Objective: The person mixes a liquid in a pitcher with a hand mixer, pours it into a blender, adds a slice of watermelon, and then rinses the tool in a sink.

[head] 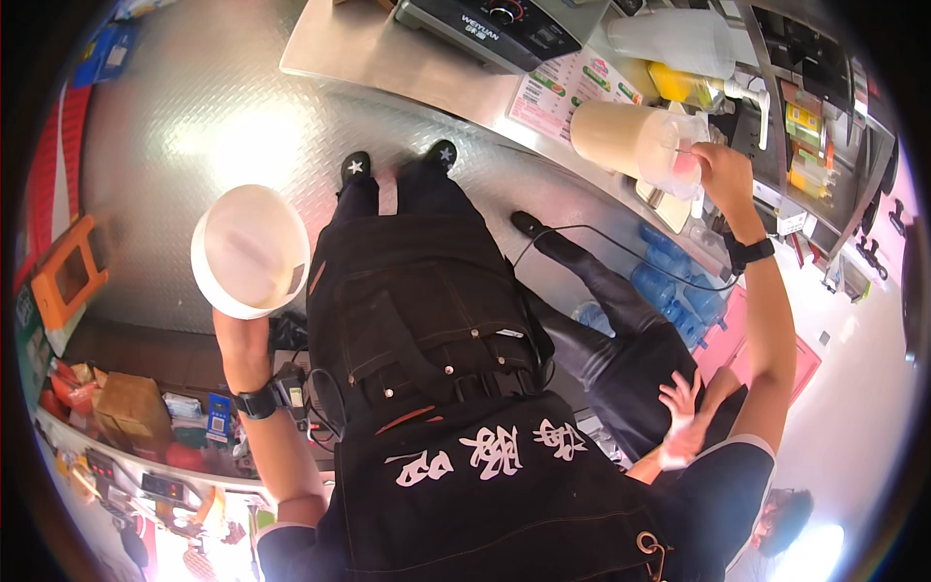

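My left hand is under and behind a white plastic tub, whose near-empty inside faces the camera; the fingers are mostly hidden by it. At the right, my right hand has its fingertips together at the mouth of a tall translucent container of cream-coloured contents. A thin handle or wire shows at those fingertips, with something pinkish beyond it inside the container's clear upper part. The container is at the steel counter's edge, near a printed menu sheet.
A black countertop appliance sits on the steel counter. Another translucent container and a white pump dispenser are behind. A co-worker's hands are at the right of my body. Blue water bottles and a dark cable lie below the counter.
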`<control>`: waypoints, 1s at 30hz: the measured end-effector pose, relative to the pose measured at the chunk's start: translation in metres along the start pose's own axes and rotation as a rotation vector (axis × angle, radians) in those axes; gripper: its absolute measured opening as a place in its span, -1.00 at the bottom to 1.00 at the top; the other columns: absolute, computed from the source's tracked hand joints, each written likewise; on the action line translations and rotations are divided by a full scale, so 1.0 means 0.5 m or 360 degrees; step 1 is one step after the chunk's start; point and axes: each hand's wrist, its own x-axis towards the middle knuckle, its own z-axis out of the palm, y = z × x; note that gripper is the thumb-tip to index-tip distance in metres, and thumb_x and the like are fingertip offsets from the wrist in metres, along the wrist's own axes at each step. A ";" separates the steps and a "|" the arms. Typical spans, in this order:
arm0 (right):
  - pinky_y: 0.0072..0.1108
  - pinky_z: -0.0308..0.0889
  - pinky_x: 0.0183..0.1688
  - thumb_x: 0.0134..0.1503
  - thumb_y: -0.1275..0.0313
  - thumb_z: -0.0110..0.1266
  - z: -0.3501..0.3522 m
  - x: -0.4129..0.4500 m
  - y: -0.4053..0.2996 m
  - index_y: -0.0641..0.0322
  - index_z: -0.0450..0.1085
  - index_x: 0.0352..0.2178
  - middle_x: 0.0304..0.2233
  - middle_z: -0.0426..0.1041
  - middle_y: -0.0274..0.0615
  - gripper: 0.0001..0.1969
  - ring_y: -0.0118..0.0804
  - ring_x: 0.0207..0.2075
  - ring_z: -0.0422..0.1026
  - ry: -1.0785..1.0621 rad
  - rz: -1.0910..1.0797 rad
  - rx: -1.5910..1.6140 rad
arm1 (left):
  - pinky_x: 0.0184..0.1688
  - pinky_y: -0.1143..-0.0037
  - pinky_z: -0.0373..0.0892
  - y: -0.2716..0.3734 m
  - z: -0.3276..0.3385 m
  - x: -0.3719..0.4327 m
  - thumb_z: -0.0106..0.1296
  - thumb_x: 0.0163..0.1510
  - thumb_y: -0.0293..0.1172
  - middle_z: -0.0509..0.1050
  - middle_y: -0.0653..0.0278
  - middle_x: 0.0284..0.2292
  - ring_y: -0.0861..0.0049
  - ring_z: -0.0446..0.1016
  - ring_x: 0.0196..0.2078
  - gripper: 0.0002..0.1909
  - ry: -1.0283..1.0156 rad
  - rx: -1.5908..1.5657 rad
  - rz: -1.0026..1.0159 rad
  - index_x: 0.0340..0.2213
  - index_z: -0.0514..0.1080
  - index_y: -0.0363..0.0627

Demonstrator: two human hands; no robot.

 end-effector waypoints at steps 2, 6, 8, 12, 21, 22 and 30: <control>-0.39 0.29 -0.47 -0.07 0.45 -0.05 -0.004 0.012 0.003 0.07 0.41 -0.51 -0.52 0.43 -0.18 -0.91 -0.10 -0.46 0.40 0.0015 0.0132 -0.0035 | 0.05 0.38 0.22 0.002 0.003 -0.001 -0.14 0.10 -0.28 0.23 0.16 0.01 0.37 0.24 0.03 -0.50 -0.0041 0.0029 -0.0001 0.03 0.10 -0.24; -0.40 0.30 -0.43 -0.07 0.46 -0.04 0.003 0.004 0.002 0.08 0.41 -0.50 -0.50 0.44 -0.20 -0.91 -0.12 -0.44 0.41 0.0033 0.0054 -0.0027 | 0.07 0.34 0.20 0.005 0.014 -0.006 -0.18 0.12 -0.28 0.19 0.18 0.04 0.35 0.21 0.06 -0.51 -0.0064 -0.0009 -0.0005 0.05 0.08 -0.21; -0.40 0.30 -0.42 -0.07 0.47 -0.05 0.001 -0.001 0.005 0.09 0.41 -0.50 -0.49 0.45 -0.20 -0.90 -0.12 -0.43 0.41 -0.0039 -0.0036 -0.0010 | 0.07 0.34 0.20 0.007 0.014 -0.008 -0.18 0.12 -0.28 0.19 0.18 0.04 0.35 0.21 0.06 -0.51 -0.0076 -0.0010 -0.0020 0.05 0.08 -0.21; -0.40 0.30 -0.42 -0.08 0.48 -0.05 -0.005 0.016 -0.004 0.09 0.42 -0.50 -0.48 0.45 -0.20 -0.90 -0.12 -0.43 0.41 -0.0017 0.0097 -0.0085 | 0.04 0.38 0.22 0.009 0.022 -0.012 -0.12 0.08 -0.27 0.21 0.17 0.02 0.37 0.24 0.04 -0.48 -0.0055 0.0094 0.0032 0.04 0.09 -0.25; -0.37 0.29 -0.45 -0.09 0.48 -0.08 0.004 0.013 0.014 0.11 0.39 -0.53 -0.54 0.43 -0.19 -0.91 -0.12 -0.44 0.42 -0.0235 -0.0022 -0.0548 | 0.04 0.38 0.23 0.009 0.003 -0.011 -0.13 0.09 -0.28 0.23 0.15 0.01 0.36 0.25 0.03 -0.50 -0.0004 0.0080 0.0016 0.02 0.12 -0.25; -0.37 0.31 -0.34 -0.08 0.50 -0.07 0.002 0.014 0.008 0.10 0.41 -0.44 -0.52 0.43 -0.15 -0.85 -0.08 -0.38 0.41 -0.0478 0.0028 -0.0565 | 0.03 0.38 0.24 0.009 -0.001 -0.013 -0.13 0.09 -0.28 0.24 0.15 0.00 0.36 0.25 0.03 -0.50 0.0025 0.0051 0.0015 0.02 0.12 -0.25; -0.35 0.31 -0.40 -0.05 0.45 -0.08 -0.015 0.032 -0.024 0.10 0.40 -0.53 -0.52 0.43 -0.11 -0.90 -0.12 -0.41 0.43 -0.0244 0.0236 -0.0328 | 0.04 0.38 0.23 0.001 -0.016 -0.023 -0.13 0.09 -0.28 0.23 0.15 0.01 0.36 0.25 0.03 -0.50 -0.0013 0.0014 0.0062 0.02 0.10 -0.27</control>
